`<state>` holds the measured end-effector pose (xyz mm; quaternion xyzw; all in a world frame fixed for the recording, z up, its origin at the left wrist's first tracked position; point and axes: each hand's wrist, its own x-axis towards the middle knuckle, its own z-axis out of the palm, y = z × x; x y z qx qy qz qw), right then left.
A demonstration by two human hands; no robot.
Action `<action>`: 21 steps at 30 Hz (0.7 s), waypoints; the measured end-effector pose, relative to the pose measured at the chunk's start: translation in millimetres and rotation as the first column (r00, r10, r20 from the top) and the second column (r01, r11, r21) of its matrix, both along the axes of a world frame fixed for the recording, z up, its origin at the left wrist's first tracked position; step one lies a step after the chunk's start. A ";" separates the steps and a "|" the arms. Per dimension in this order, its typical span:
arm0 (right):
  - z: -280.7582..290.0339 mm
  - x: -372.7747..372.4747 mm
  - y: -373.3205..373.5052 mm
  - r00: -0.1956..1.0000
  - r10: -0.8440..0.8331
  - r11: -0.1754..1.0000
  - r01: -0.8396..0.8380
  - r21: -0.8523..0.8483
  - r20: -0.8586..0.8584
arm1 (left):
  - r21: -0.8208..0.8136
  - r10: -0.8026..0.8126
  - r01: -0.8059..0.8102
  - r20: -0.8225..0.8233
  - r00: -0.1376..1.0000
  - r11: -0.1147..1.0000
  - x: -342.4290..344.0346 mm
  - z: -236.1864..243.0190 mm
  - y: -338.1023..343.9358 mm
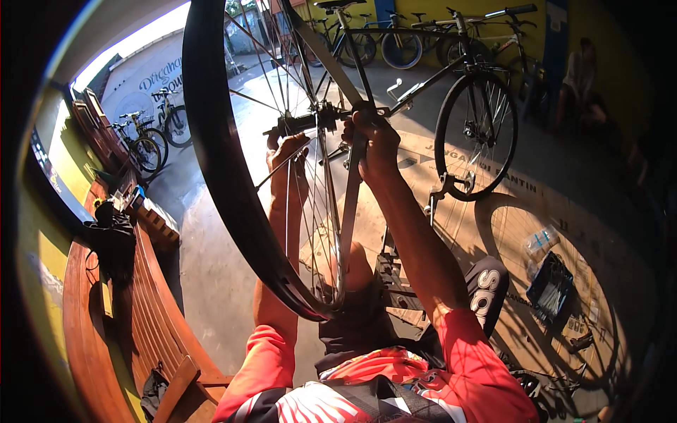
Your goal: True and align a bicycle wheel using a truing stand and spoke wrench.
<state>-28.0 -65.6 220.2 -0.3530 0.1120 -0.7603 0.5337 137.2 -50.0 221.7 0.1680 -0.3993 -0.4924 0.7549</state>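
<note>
A bicycle wheel (224, 176) with a black rim and thin metal spokes stands upright and tilted in front of me. Its dark hub (310, 121) is level with my hands. My left hand (288, 151) is closed at the hub's left end, partly hidden behind spokes. At the hub's other end, my right hand (375, 137) has its fingers curled round the axle area, beside the grey far side of the rim. What lies inside the right fingers is hidden. The wheel's lower edge hangs over my knees.
Beyond the wheel stands a dark bicycle (476, 134), with more parked bicycles (402, 42) along the wall. Printed cardboard (416, 158) covers the floor; a blue tray of thin parts (552, 287) lies there at right. A wooden bench (151, 303) runs along my left. A person (580, 77) sits in shade.
</note>
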 end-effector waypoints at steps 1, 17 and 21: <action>0.0 0.3 0.0 1.000 -0.003 1.000 0.003 -0.009 -0.003 | 0.003 -0.002 0.002 0.008 1.000 1.000 0.6 -0.6 -0.2; -1.6 -1.3 -3.2 1.000 0.006 1.000 -0.006 -0.011 -0.014 | 0.003 -0.001 0.001 0.020 1.000 1.000 1.0 -0.1 -0.7; -1.9 -4.3 -3.0 0.999 0.041 0.999 -0.041 -0.031 -0.008 | 0.007 -0.005 0.005 0.027 1.000 1.000 3.3 -1.2 0.0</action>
